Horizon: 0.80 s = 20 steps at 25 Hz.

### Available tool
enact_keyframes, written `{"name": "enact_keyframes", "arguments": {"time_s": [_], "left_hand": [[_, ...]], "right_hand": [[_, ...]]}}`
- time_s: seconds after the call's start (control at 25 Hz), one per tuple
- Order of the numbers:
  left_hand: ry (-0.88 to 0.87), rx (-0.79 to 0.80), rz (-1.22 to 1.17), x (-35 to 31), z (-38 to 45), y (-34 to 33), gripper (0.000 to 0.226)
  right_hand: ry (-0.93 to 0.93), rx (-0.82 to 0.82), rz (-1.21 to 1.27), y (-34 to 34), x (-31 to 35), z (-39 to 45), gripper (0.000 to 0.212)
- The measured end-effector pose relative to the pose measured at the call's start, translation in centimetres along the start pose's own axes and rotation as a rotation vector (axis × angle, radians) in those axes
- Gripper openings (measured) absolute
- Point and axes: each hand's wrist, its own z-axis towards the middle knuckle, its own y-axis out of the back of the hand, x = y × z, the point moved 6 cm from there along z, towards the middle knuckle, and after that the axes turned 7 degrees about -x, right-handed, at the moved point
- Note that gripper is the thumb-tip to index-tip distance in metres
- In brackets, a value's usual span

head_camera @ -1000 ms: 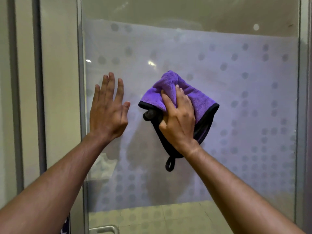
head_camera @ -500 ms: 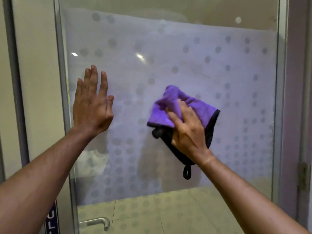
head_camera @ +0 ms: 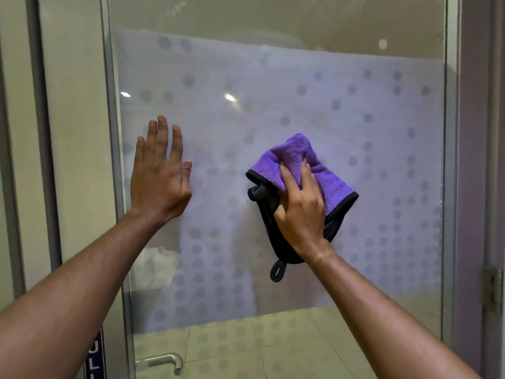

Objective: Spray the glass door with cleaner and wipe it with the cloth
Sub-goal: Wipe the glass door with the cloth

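The glass door (head_camera: 355, 110) fills the view, with a frosted band patterned in grey dots. My right hand (head_camera: 299, 212) presses a purple cloth (head_camera: 322, 170) with black edging and a hanging loop flat against the frosted glass, right of centre. My left hand (head_camera: 159, 176) lies flat on the glass near the door's left edge, fingers up and spread, holding nothing. No spray bottle is in view.
A metal door handle (head_camera: 166, 362) sticks out at the bottom left, beside a blue label strip (head_camera: 94, 356). A grey metal frame (head_camera: 112, 132) borders the door on the left. A hinge (head_camera: 492, 288) sits on the right frame. Tiled floor shows through the clear lower glass.
My right hand has slid the cloth down and to the right across the glass. My left hand stays flat on the door near its left edge.
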Motion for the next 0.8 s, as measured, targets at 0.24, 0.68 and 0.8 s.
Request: {"name": "enact_keyframes", "arguments": {"time_s": [0.24,0.68,0.8], "left_hand": [[-0.019,0.073,-0.011,-0.1,0.3,1.3,0.066],[0.064,0.215,-0.582,-7.5,2.2,5.4,0.053],[0.167,0.366,-0.624,-8.6,2.4,5.4,0.035]], "right_hand": [[-0.071,0.043,0.047,0.8,0.0,0.8,0.075],[-0.119,0.01,0.166,2.0,3.3,-0.6,0.071],[-0.131,0.009,0.173,2.4,4.0,-0.9,0.073]]}}
